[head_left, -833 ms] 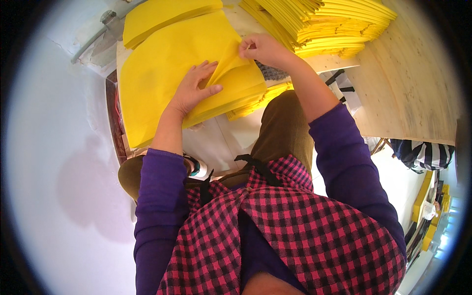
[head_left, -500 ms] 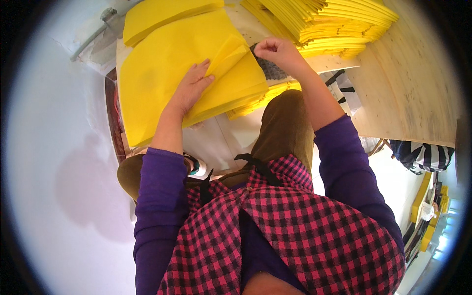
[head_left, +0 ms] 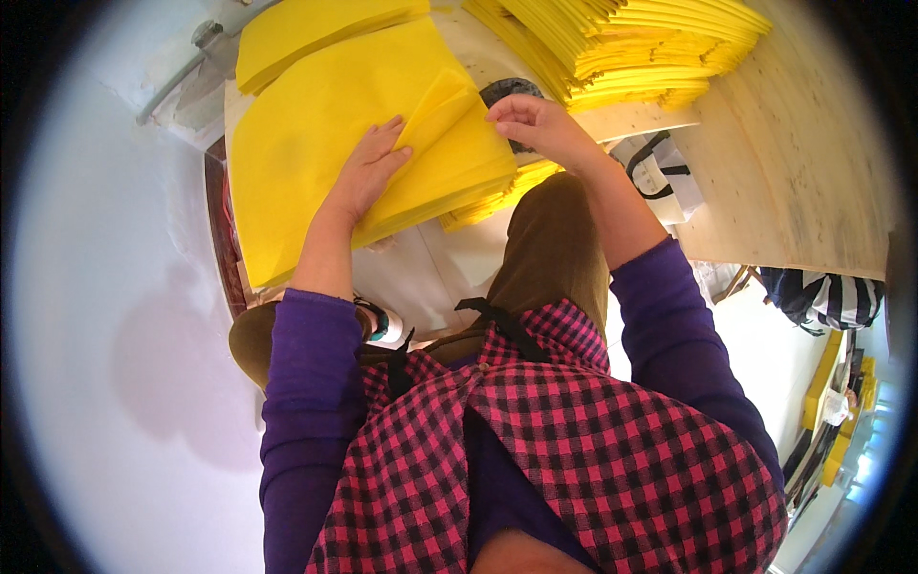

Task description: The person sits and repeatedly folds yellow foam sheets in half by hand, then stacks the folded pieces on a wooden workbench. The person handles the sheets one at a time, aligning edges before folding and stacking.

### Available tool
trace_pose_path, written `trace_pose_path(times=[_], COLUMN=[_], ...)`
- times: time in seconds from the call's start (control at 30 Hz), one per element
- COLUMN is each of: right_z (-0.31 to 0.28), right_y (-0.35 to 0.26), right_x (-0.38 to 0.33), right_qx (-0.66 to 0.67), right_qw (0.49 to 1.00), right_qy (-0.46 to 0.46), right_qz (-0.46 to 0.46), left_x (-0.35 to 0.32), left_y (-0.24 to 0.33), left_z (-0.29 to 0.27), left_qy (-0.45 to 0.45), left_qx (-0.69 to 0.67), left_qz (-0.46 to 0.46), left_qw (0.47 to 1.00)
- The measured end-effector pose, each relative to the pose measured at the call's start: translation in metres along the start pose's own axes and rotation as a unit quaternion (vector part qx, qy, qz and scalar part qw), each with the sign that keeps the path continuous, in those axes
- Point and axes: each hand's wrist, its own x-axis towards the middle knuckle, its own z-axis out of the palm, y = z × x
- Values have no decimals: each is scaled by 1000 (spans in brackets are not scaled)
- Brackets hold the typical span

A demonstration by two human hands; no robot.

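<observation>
With the left hand (head_left: 368, 172) pressed flat, fingers spread, on the yellow sheets (head_left: 316, 134) and the right hand (head_left: 531, 120) pinching 1 lifted sheet edge (head_left: 449, 100), a hasty tug could drag several sheets askew.

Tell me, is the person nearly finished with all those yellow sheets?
Hard to say. A tall stack of folded yellow fabric sheets sits on the pale wooden table, so that part looks done. In hand: the left hand presses flat on a lap pile of yellow sheets, while the right hand pinches at its lifted edge. The pile is thick, so plenty seems left.
</observation>
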Motion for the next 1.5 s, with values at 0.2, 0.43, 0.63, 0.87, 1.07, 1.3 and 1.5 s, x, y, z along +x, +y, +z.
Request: trace_pose_path(times=[0.2,0.43,0.63,0.87,1.07,1.3,1.5], right_z=[7,11,17,21,6,2,4], right_y=[-10,-15,-22,-22,-2,19,20], right_x=[13,27,36,41,12,-8,-16], right_qx=[47,59,45,71,163,140,7], right_qw=[999,998,998,996,986,990,999], right_qy=[-6,1,31,56,46,13,-4], right_qz=[-3,0,15,-8,10,-30,-46], left_x=[0,1,3,2,-2,-1,-2], left_y=[2,5,5,8,8,5,9], left_z=[-3,-3,-4,-1,1,1,1], left_qy=[-16,-22,-48,-22,-4,4,-4], left_qx=[-8,-13,64,58,52,68,60], left_qz=[-15,26,106,96,70,71,69], left_qw=[1000,999,991,993,996,995,996])
